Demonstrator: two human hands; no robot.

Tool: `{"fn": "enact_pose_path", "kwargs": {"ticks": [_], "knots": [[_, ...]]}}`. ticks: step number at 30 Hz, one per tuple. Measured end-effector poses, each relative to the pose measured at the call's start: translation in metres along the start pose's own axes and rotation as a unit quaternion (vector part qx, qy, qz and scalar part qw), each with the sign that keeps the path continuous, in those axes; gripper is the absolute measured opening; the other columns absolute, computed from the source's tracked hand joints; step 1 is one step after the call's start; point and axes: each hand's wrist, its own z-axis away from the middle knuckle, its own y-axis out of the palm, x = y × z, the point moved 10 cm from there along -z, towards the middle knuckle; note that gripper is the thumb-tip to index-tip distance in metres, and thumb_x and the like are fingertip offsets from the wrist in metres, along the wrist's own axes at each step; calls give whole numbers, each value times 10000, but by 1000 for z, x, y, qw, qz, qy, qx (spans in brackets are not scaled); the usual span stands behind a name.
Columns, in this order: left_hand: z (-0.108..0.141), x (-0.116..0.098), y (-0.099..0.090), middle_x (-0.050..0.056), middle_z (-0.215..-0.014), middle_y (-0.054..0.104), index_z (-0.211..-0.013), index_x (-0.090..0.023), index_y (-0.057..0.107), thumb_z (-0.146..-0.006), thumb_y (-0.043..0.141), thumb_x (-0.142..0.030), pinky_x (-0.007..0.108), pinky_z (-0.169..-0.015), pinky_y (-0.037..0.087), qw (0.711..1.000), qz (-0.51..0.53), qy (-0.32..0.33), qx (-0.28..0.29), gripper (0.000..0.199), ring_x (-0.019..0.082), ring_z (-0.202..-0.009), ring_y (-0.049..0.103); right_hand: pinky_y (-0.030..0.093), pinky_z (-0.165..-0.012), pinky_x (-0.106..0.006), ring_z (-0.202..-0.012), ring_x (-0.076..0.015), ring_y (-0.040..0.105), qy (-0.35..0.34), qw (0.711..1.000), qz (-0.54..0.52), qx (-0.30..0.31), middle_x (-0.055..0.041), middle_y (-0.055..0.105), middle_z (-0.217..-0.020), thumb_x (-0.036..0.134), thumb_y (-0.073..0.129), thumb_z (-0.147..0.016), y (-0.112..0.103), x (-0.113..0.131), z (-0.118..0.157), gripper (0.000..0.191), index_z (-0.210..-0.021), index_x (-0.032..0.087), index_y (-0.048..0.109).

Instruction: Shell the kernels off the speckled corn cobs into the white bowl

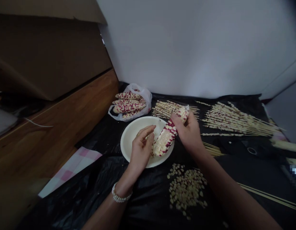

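Observation:
My right hand (pixel 187 129) is closed around the upper end of a red-and-cream ear of corn (pixel 166 139), which tilts down to the left over a white bowl (pixel 126 145). A broad patch on the cob's face looks stripped of kernels. Left of the cob, my left hand (pixel 142 143) is cupped over the bowl, its thumb and fingers bent with a gap between them. Whether kernels lie in that palm is hard to see. A few loose kernels show beneath the cob's lower end.
Behind the bowl, a plastic bag (pixel 146 94) holds several ears of corn (pixel 130 108). Skewers threaded with kernels (pixel 224 118) lie at the back right, near bare skewers (pixel 212 149). A pile of loose kernels (pixel 187 188) lies on the black plastic sheet (pixel 143 198). A white wall (pixel 186 48) stands behind.

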Motion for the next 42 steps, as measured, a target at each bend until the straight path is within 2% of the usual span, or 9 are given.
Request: {"fn": "enact_pose_path", "kwargs": {"ticks": [5,10,12,16,21,27,34,39,42], "knots": [[7,4,24,109,-1295,743,-1247,-203,735,-920,693,-456,417,-1073,506,993,61,-62,80,416,287,-1214,674,515,-822,-398,-860,-243,637,-18,1000,4,9,-41,701,-896,545,719,-829,6,9,10,357,-958,245,574],[9,15,30,97,-1232,762,-1268,-218,709,-922,693,-496,431,-1074,507,978,165,-94,89,444,286,-1209,675,558,-842,-383,-923,-230,684,40,973,-145,175,-39,725,-995,489,689,-873,48,-2,20,319,-1042,241,583],[9,19,30,95,-1184,771,-1231,-221,720,-943,652,-535,438,-1076,506,974,184,-101,90,431,285,-1201,676,562,-879,-376,-996,-231,693,48,960,-183,207,-51,730,-1067,460,698,-869,57,-3,23,325,-1074,230,593],[10,19,25,107,-1169,762,-1138,-214,739,-976,550,-616,429,-1054,514,981,161,-87,65,472,285,-1191,669,563,-910,-371,-1030,-225,695,33,961,-189,200,-49,735,-1091,455,720,-860,56,-1,24,351,-1100,228,599],[10,27,28,77,-1030,764,-1076,-213,683,-919,639,-618,377,-892,568,975,170,-123,67,437,243,-965,716,566,-927,-402,-979,-221,696,18,967,-140,212,-40,739,-1073,470,716,-864,58,-2,28,353,-1114,252,596],[8,18,26,102,-1137,757,-1148,-210,683,-951,605,-573,407,-1014,528,984,128,-95,77,420,277,-1151,677,540,-977,-418,-1011,-231,688,19,967,-140,214,-52,732,-1091,459,683,-891,59,-2,29,314,-1103,245,591],[9,15,24,96,-1136,761,-1160,-204,691,-957,605,-467,408,-1037,513,987,119,-93,62,343,284,-1184,666,550,-920,-402,-997,-234,682,27,969,-121,211,-47,734,-1071,499,645,-913,59,-7,28,311,-1083,242,597],[10,19,23,77,-1099,763,-1135,-204,680,-950,580,-375,388,-990,524,984,126,-106,60,271,262,-1106,686,559,-891,-400,-920,-220,671,18,966,-120,227,-30,721,-999,512,679,-892,60,-6,28,327,-1065,244,610],[10,13,22,79,-1053,760,-1067,-186,686,-929,577,-375,375,-932,536,989,83,-101,76,258,253,-1008,698,564,-857,-385,-898,-217,671,10,971,-96,220,-27,721,-974,498,698,-869,58,-6,27,319,-1040,242,615]]}}
